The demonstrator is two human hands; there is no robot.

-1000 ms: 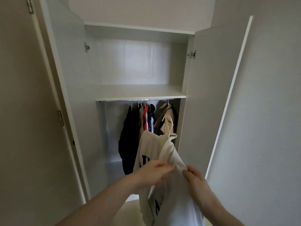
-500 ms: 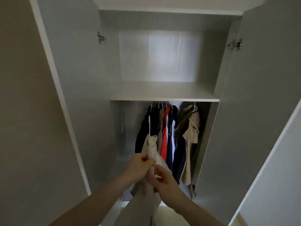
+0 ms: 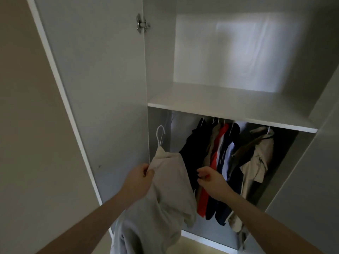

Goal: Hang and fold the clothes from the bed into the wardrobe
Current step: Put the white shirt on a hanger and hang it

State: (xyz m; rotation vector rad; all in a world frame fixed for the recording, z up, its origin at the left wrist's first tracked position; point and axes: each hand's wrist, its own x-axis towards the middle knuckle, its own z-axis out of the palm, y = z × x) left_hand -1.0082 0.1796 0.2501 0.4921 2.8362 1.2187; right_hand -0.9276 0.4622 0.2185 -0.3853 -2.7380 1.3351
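Your left hand (image 3: 140, 178) pinches the shoulder of the cream hoodie (image 3: 170, 182), which hangs on a white hanger (image 3: 160, 134) held up inside the wardrobe (image 3: 117, 88) at its left end, below the shelf (image 3: 229, 109). Your right hand (image 3: 211, 178), fingers curled, touches the hanging clothes (image 3: 220, 162); grip unclear.

A beige wall (image 3: 27, 125) stands left of a metal hinge (image 3: 142, 24).

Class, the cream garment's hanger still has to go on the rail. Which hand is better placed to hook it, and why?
Probably the left hand: it grips the cream garment just below the white hanger hook. The right hand is at the hung clothes.
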